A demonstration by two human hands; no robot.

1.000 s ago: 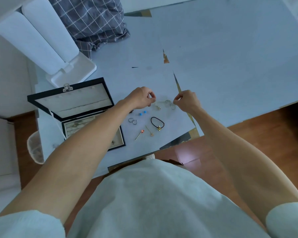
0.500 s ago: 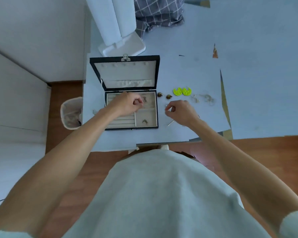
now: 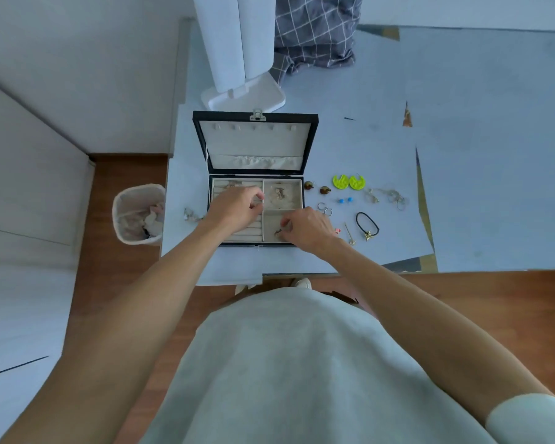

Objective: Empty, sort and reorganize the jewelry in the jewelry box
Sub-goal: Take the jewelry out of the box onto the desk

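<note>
At the near edge of the table (image 3: pixel 462 187), the right hand (image 3: pixel 308 229) reaches into the jewelry box (image 3: pixel 257 184) at its near right compartment, fingers curled over a small dark piece (image 3: pixel 277 232); whether they already pinch it I cannot tell; the left hand (image 3: pixel 234 208) lies over the ring rolls with fingers bent, and whether it grasps anything is hidden. Emptying looks well advanced but unfinished: a tangle of pieces (image 3: pixel 280 193) remains in the far right compartment; laid out in pairs just right of the box are a black cord bracelet (image 3: pixel 367 225), silver hoops (image 3: pixel 325 208), blue studs (image 3: pixel 345 200), brown earrings (image 3: pixel 317 187), green earrings (image 3: pixel 348 182) and pale chains (image 3: pixel 386 197); sorting seems begun, refilling not. No brand or writing is readable anywhere.
</note>
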